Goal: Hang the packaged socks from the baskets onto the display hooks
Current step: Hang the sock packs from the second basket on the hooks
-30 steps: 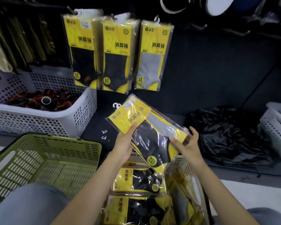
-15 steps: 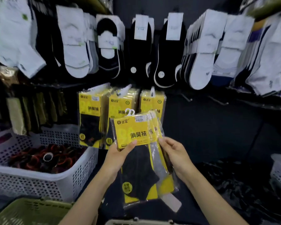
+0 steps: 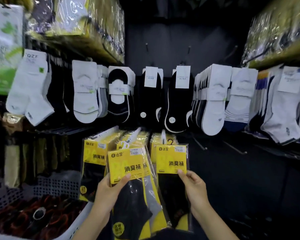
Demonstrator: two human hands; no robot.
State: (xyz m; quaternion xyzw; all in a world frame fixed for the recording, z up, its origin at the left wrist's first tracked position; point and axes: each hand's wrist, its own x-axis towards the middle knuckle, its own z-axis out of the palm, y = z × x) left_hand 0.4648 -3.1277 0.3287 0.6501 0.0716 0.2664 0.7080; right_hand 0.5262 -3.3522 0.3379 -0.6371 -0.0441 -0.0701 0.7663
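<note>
Both hands up: left hand [image 3: 109, 191] grips sock pack [image 3: 126, 164], right hand [image 3: 194, 187] pinches second pack [image 3: 171, 159]

1. A clear plastic pack with a yellow card and a black sock [image 3: 126, 168] stands upright, its card pinched by the left hand [image 3: 107, 193].
2. A matching grey-sock pack [image 3: 151, 193] lies just behind it.
3. A second yellow-carded black-sock pack [image 3: 171, 160] stands upright, pinched by the right hand [image 3: 196, 189].
4. Stacks of identical yellow packs [image 3: 93, 153] hang behind them.
5. Thin bare metal display hooks [image 3: 200, 145] jut out to their right.
</note>
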